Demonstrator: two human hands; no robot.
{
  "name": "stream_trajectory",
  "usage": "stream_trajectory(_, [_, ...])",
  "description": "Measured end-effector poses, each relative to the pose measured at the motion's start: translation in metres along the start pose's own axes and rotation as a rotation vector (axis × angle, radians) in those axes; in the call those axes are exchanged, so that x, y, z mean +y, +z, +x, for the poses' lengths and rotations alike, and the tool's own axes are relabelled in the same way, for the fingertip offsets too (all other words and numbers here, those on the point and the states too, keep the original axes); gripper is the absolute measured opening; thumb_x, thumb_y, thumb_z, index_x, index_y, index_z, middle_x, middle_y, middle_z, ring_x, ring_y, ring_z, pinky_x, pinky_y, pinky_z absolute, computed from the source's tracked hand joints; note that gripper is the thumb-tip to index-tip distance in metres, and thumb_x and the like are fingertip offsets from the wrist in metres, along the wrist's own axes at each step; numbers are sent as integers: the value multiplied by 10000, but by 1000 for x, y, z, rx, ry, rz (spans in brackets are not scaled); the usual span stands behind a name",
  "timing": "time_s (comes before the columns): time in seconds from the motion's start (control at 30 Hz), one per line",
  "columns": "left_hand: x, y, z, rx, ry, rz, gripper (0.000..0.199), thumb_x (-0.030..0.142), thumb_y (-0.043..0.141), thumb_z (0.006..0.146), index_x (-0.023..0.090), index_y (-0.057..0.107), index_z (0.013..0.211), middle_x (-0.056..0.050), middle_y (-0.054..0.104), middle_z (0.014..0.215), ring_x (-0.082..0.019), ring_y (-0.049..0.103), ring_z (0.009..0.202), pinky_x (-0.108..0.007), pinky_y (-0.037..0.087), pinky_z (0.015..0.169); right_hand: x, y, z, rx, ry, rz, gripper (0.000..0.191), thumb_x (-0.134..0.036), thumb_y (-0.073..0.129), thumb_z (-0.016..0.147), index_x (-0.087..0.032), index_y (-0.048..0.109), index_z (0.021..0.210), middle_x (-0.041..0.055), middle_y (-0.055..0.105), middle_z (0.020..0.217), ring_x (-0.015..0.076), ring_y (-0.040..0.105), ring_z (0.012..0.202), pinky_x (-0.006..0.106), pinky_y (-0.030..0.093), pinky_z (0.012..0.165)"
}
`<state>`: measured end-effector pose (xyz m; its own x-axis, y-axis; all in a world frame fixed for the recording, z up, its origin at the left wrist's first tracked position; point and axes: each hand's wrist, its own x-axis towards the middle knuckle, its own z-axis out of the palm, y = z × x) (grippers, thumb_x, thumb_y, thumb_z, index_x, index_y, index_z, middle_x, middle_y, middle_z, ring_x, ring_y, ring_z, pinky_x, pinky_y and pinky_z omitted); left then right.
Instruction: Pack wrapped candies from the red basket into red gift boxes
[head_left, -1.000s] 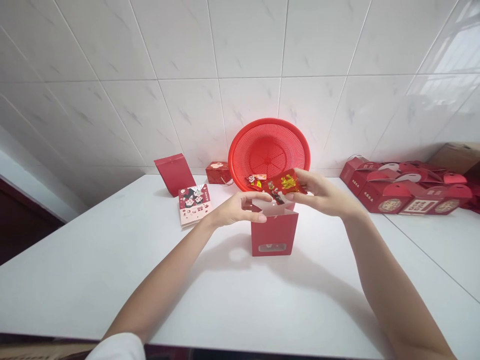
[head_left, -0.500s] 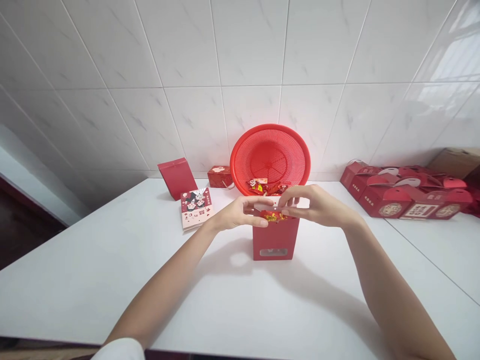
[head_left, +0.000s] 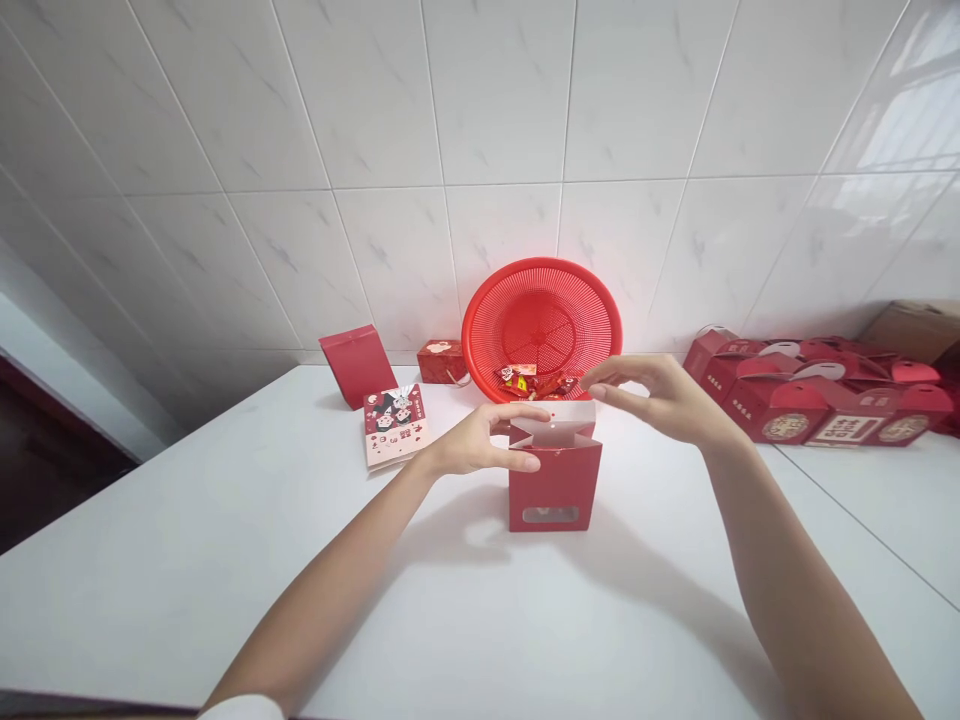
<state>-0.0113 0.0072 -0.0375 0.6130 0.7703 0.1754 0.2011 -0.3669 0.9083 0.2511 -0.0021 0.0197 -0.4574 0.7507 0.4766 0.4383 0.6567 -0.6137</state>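
Note:
A red paper box [head_left: 553, 488] with a small clear window low on its front stands upright on the white table, its top unclosed and its white inner flap raised. My left hand [head_left: 487, 440] is at the box's upper left, fingers and thumb apart around the top edge. My right hand [head_left: 651, 395] hovers above the box's right corner with its fingers apart and nothing in them. Behind the box, wrapped sweets [head_left: 519, 380] lie in the low part of a tilted red plastic basket [head_left: 541, 268].
On the left stand a plain red packet [head_left: 356, 368] and a printed card box [head_left: 395, 425]. A small red patterned box [head_left: 442, 362] sits beside the basket. Several red gift boxes [head_left: 787, 410] are grouped at the right, with a brown carton [head_left: 915, 328] behind them against the tiled wall.
My right hand has moved up and right, off the box's top. Gold and red contents that showed at the opening are no longer visible there. The view has tilted slightly upward.

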Motion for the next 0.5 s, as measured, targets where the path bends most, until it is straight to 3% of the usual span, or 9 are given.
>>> stream_trajectory(0.1, [-4,5,0,80,47,58,454,359,815,739,226,719,1162,-79,686,1287,-284,604,1226,-401,497,1022,29,2,8,313,114,22,237,-428,658,837,-209,702,915,85,741,989,253,687,925,392,549,830])
stream_trajectory(0.2, [-4,10,0,108,65,62,390,356,790,767,192,733,1115,-87,727,1199,-266,651,1150,-368,528,970,72,16,16,610,460,158,330,-398,658,789,-188,645,1043,118,694,1140,265,673,1005,403,565,854])
stream_trajectory(0.33, [-1,16,-2,69,60,13,410,346,806,753,184,736,1123,-92,727,1205,-262,665,1132,-353,530,957,118,47,20,572,695,264,476,-402,677,774,-146,576,1162,231,620,1246,328,681,1017,445,603,790])
stream_trajectory(0.5, [7,19,-6,-43,78,5,425,304,809,745,227,734,1156,-85,712,1247,-266,645,1177,-377,508,1003,128,73,27,419,760,450,247,-383,586,894,-153,611,981,181,712,1057,264,731,915,358,626,762])
